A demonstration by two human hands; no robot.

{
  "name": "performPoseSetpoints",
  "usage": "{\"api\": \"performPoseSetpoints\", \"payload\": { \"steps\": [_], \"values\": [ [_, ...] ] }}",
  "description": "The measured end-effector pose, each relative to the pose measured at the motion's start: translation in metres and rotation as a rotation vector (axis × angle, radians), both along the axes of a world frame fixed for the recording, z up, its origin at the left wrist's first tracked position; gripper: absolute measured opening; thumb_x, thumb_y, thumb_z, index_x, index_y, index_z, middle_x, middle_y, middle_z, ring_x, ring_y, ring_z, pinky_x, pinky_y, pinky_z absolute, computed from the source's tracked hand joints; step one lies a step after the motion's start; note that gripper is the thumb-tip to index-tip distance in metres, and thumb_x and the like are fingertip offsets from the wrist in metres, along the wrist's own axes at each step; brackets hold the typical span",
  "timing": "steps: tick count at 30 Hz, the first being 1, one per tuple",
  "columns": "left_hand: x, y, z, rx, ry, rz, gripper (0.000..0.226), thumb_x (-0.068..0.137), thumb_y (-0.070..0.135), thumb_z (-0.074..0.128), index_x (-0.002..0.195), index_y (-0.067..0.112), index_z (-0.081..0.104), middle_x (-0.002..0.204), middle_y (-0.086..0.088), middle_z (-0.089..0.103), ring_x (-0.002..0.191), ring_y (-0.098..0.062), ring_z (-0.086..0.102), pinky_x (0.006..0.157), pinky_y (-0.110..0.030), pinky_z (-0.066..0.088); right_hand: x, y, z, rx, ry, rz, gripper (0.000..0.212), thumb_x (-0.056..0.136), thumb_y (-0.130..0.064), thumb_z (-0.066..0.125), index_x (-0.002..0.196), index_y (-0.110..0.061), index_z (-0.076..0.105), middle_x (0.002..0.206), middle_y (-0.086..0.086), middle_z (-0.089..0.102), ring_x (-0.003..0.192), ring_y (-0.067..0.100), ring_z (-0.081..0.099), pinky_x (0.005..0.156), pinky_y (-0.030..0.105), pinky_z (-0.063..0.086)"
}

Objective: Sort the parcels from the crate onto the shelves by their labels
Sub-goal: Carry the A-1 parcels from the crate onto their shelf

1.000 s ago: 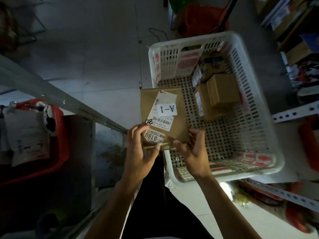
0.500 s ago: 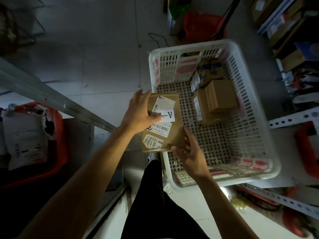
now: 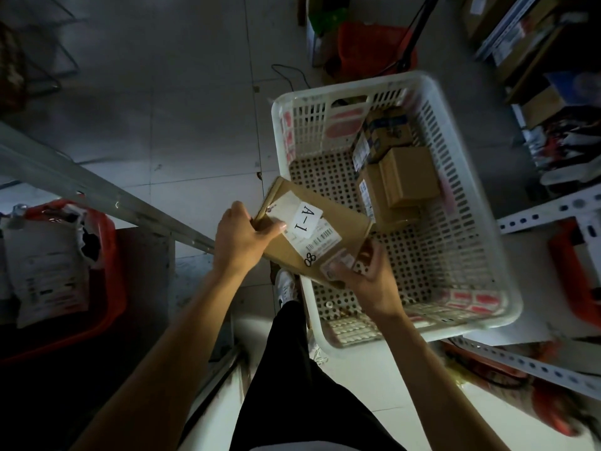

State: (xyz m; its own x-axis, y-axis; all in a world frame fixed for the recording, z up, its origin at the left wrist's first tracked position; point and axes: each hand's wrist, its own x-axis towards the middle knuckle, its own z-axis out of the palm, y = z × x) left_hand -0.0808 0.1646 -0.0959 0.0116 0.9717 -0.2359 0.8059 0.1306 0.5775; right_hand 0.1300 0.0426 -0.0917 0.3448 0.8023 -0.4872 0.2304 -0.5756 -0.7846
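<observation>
Setting: dim stockroom floor (image 3: 169,102), white crate (image 3: 481,229) between shelves.
Hold: left hand (image 3: 239,237) and right hand (image 3: 366,275) fingers clamped on box (image 3: 292,249).
Label: A-1 sticker (image 3: 306,219).
Advice: keep sticker upward, carry level to matching shelf.

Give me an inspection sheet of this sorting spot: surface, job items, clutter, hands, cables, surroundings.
Surface: grey tiled floor, dim.
Job's things: white crate on the floor, with three boxes stacked at its far side; flat cardboard parcel, white label reading A-1, held above the crate's near-left corner.
Clutter: red bin at left with a grey mailer bag in it.
Hands: left hand grips the parcel's left end, thumb on top; right hand holds its near right corner.
Cables: a thin dark cable on the floor beyond the crate.
Surroundings: metal shelf rail at left; perforated white shelf frame and stocked shelves at right.
</observation>
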Motion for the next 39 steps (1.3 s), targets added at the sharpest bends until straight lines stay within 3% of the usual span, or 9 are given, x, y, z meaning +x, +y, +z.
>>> {"api": "performPoseSetpoints", "payload": {
  "steps": [3,6,9,14,19,26,29,34,39],
  "values": [
    [-0.005,-0.002,0.003,-0.064,-0.014,-0.077,0.074,0.073,0.051,0.081,0.122,0.007,0.047,0.113,-0.014,0.055,0.102,-0.028,0.060,0.066,-0.019,0.043,-0.001,0.001,0.003,-0.018,-0.025,0.143,0.107,0.055,-0.045,0.081,0.149,-0.026,0.033,0.133,-0.003,0.049,0.116,0.017,0.054,0.095,0.043,0.049],
    [-0.010,0.001,0.010,-0.191,-0.106,-0.224,0.113,0.074,0.039,0.085,0.157,0.023,0.011,0.143,-0.014,0.045,0.127,-0.028,0.050,0.097,-0.036,0.046,0.000,0.005,0.000,0.018,-0.010,0.153,0.098,0.059,-0.032,0.081,0.146,-0.030,0.035,0.125,-0.009,0.060,0.106,0.006,0.062,0.085,0.032,0.054],
    [-0.015,0.006,0.007,-0.209,-0.110,-0.239,0.106,0.068,0.037,0.089,0.152,0.023,0.025,0.134,-0.008,0.054,0.117,-0.022,0.055,0.086,-0.026,0.051,0.003,0.010,0.003,0.026,-0.004,0.172,0.081,0.073,-0.019,0.084,0.142,-0.028,0.043,0.119,-0.015,0.062,0.097,-0.012,0.060,0.074,0.009,0.048],
    [-0.017,0.002,0.001,-0.140,-0.049,-0.162,0.071,0.063,0.044,0.090,0.105,0.014,0.042,0.105,0.000,0.054,0.091,-0.015,0.058,0.052,-0.012,0.037,-0.003,0.015,0.001,0.073,-0.116,0.003,0.064,0.087,-0.028,0.074,0.144,-0.020,0.046,0.134,-0.006,0.059,0.121,0.013,0.055,0.094,0.031,0.045],
    [0.000,-0.021,-0.001,-0.144,-0.028,-0.140,0.087,0.069,0.072,0.070,0.135,0.020,0.044,0.116,-0.006,0.055,0.099,-0.021,0.062,0.073,-0.034,0.061,-0.020,0.025,-0.001,0.118,-0.147,-0.116,0.034,0.097,-0.024,0.063,0.128,-0.011,0.057,0.111,-0.006,0.063,0.106,0.017,0.063,0.077,0.018,0.046],
    [0.029,-0.043,-0.009,-0.051,0.074,-0.145,0.074,0.089,0.064,0.053,0.146,0.018,0.037,0.127,-0.012,0.061,0.110,-0.031,0.059,0.097,-0.043,0.039,-0.024,0.006,-0.010,0.081,-0.045,-0.017,0.067,0.087,-0.029,0.076,0.145,-0.018,0.044,0.122,-0.008,0.059,0.109,0.007,0.056,0.082,0.016,0.044],
    [0.026,-0.048,-0.013,-0.117,-0.191,-0.131,0.076,0.083,0.062,0.057,0.145,0.023,0.036,0.130,-0.005,0.061,0.114,-0.025,0.060,0.097,-0.040,0.050,-0.026,-0.006,-0.015,0.074,0.017,0.031,0.079,0.078,-0.044,0.072,0.147,-0.021,0.042,0.128,-0.005,0.064,0.110,0.009,0.063,0.079,0.006,0.047],
    [0.017,-0.064,-0.001,-0.179,-0.513,-0.153,0.084,0.081,0.020,0.079,0.148,0.032,0.030,0.131,0.008,0.060,0.115,0.000,0.059,0.084,-0.014,0.053,-0.024,-0.011,-0.012,0.152,0.138,0.065,0.089,0.078,-0.036,0.076,0.153,-0.018,0.032,0.137,-0.001,0.060,0.118,-0.006,0.058,0.090,0.008,0.047],
    [0.020,-0.084,0.012,-0.228,-0.594,-0.153,0.094,0.083,0.009,0.077,0.155,0.028,0.020,0.135,0.011,0.055,0.118,0.008,0.055,0.086,-0.011,0.051,-0.018,-0.026,0.000,0.251,0.130,0.045,0.093,0.076,-0.044,0.080,0.153,-0.030,0.030,0.141,-0.005,0.056,0.129,0.009,0.055,0.105,0.036,0.050]
  ]
}}
